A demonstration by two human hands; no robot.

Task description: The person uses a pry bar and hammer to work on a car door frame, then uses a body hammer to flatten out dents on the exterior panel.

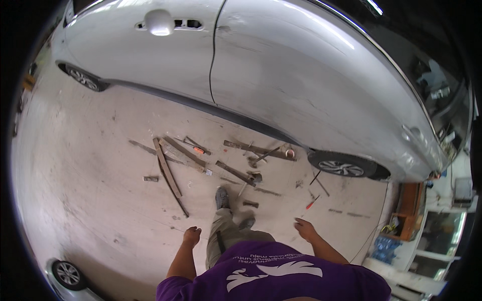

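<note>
My left hand (192,235) hangs over the floor beside my left leg, its fingers loosely bent and a little apart, with nothing seen in it. On the other side, my right hand (305,230) is held out with fingers partly stretched and holds nothing visible. Nearest to it lies a red-handled screwdriver (312,202). Ahead of my feet, long dark wooden bars (167,168) are scattered about. Among them are an orange-handled tool (199,150), a copper-coloured ring or roll (289,153) and a dark hammer-like head (255,177). A short block (250,203) lies by my shoe.
A silver car (281,75) with scuffed doors stands across the far side, its wheel (341,164) on the right. Another car's wheel (69,275) shows at lower left. At right are a wooden cabinet (409,208) and blue plastic bottles or wrapping (385,249).
</note>
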